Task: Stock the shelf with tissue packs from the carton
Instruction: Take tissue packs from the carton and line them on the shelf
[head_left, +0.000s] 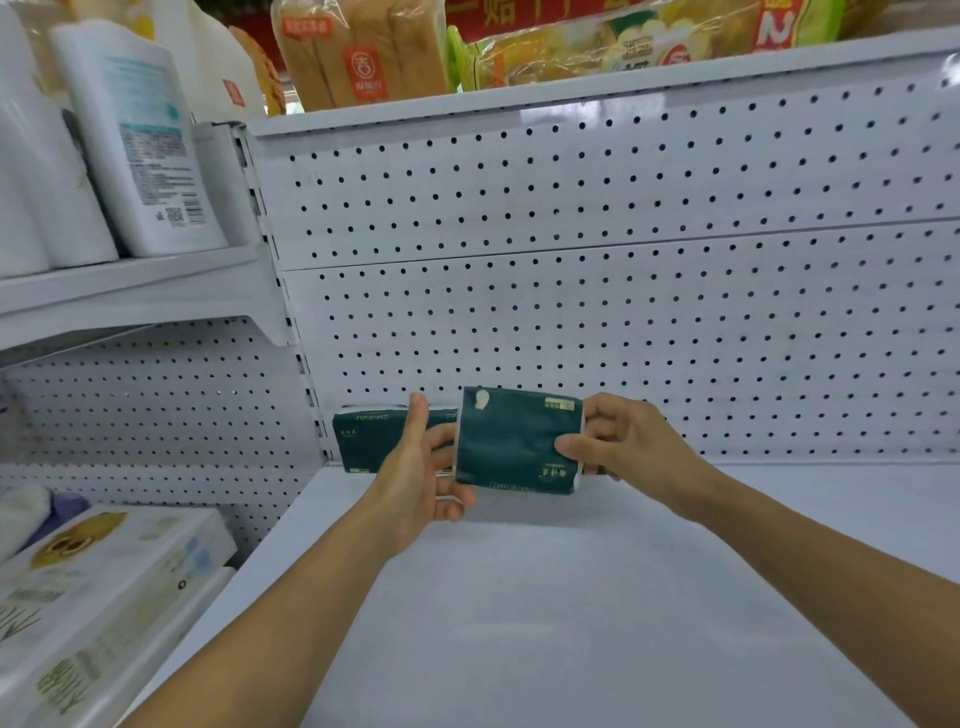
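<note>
Two hands carry one dark green tissue pack (517, 441) above the white shelf (571, 597): your left hand (421, 478) curls under its near left edge, your right hand (618, 441) pinches the right end, probably to square it up. Beyond, a placed pack (363, 439) stands in the corner against the pegboard (623, 312), likely starting the row. No carton is in view.

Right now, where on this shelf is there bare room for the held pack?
The shelf is bare right of the placed pack, along the pegboard, and across the front. Only the back left corner is taken.
</note>
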